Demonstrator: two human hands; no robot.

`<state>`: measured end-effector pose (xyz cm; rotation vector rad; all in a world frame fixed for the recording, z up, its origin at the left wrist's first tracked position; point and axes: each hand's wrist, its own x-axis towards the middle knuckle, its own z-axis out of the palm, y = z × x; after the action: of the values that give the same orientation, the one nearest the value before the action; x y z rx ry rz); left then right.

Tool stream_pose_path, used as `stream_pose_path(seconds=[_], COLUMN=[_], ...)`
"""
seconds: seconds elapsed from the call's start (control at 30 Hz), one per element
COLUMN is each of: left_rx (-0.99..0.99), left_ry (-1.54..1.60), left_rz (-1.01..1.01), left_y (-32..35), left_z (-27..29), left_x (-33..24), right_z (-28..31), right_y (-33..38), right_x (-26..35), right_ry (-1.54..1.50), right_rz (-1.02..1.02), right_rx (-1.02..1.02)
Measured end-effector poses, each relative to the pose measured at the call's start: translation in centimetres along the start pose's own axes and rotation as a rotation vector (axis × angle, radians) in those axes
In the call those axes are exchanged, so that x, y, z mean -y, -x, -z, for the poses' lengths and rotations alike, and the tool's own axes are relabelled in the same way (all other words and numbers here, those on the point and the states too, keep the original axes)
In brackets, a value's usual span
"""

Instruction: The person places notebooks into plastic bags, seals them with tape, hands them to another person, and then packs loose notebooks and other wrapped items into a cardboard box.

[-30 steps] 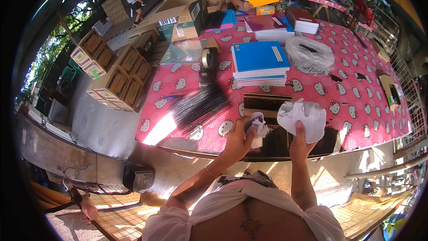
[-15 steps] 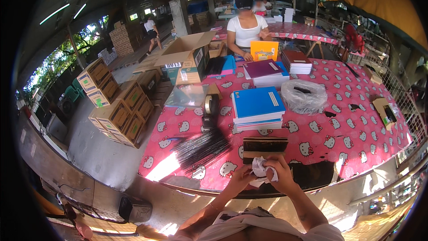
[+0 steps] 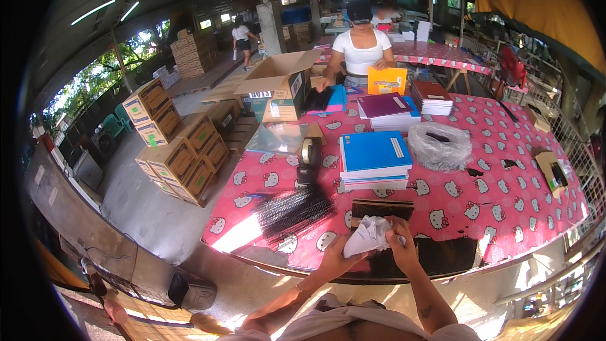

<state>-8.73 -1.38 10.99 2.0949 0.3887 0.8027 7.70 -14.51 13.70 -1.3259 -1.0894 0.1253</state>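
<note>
A crumpled sheet of white paper (image 3: 367, 237) is held between my two hands at the near edge of the table. My left hand (image 3: 338, 257) grips its smoother lower-left part. My right hand (image 3: 401, 241) has its fingers closed on the wrinkled right side. Just beyond the paper lies a dark board with a brown strip (image 3: 391, 207), partly covered by it. To the left is a pile of black spiral binding coils (image 3: 295, 209). A stack of blue-covered notebooks (image 3: 375, 150) stands farther off, with a black tape dispenser (image 3: 309, 161) at its left.
A pink patterned cloth (image 3: 505, 199) covers the table. On it are a clear plastic bag (image 3: 440, 146), purple notebooks (image 3: 382, 105) and brown notebooks (image 3: 432, 93). Across the table stands a co-worker (image 3: 362, 47) beside an open carton (image 3: 278, 85). Stacked boxes (image 3: 183, 158) stand on the left floor.
The crumpled paper is spread out larger between my hands, with a smooth part now showing at the left. The co-worker's hand has moved to the dark items beside the carton.
</note>
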Motion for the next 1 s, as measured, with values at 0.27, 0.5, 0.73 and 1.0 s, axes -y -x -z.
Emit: stream_pose_path(seconds=[0.27, 0.5, 0.73, 1.0], left_rx=[0.013, 0.364, -0.077, -0.287], left_ry=[-0.181, -0.461, -0.105, -0.699], left_rz=[-0.039, -0.047, -0.106, -0.14], left_y=[1.5, 1.6, 3.0, 3.3], left_z=[5.7, 10.6, 15.9, 8.9], left_x=[-1.2, -3.2, -5.2, -5.7], right_z=[-3.6, -4.3, -11.1, -16.6], right_y=[-0.5, -0.3, -3.9, -3.0], right_x=[-0.5, -6.8, -2.1, 1.7], right_ry=[-0.709, -0.732, -1.191, -1.295], right_rz=[-0.614, -0.769, -0.671, -0.995], right_rx=[0.256, 0.645, 0.381, 0.369])
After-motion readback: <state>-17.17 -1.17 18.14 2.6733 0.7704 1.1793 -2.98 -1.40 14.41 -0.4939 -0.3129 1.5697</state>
